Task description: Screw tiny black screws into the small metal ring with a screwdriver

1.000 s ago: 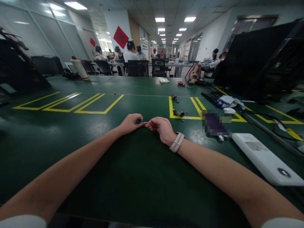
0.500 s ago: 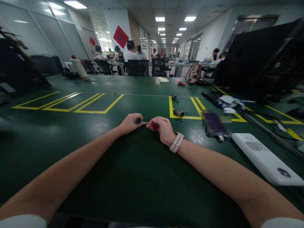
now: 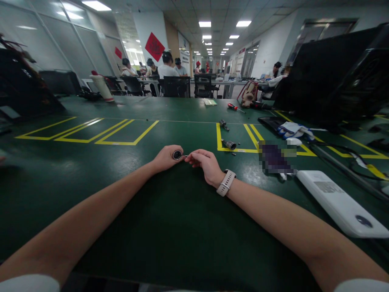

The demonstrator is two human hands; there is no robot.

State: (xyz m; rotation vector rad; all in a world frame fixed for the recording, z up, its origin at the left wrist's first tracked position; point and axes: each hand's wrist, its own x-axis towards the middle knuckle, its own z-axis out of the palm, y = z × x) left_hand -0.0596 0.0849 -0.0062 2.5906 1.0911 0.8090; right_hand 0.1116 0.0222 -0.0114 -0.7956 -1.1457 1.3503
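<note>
My left hand is closed around a round metal part, whose dark hollow end faces me. A thin metal rod runs from beside that part to the fingertips of my right hand. Those fingertips pinch the rod's other end, while the remaining fingers are curled. What kind of tool the rod is cannot be made out. Both hands are just above the green table, almost touching each other.
Two metal cylindrical parts and small pieces lie by yellow tape at right. Beyond are a red screwdriver and gloves. A blurred-out phone and white power bank flank my right arm. People sit in the background.
My right hand has shifted slightly left, closer to my left hand, and less of the rod shows between them. A blurred skin-coloured shape has appeared at the far left edge.
</note>
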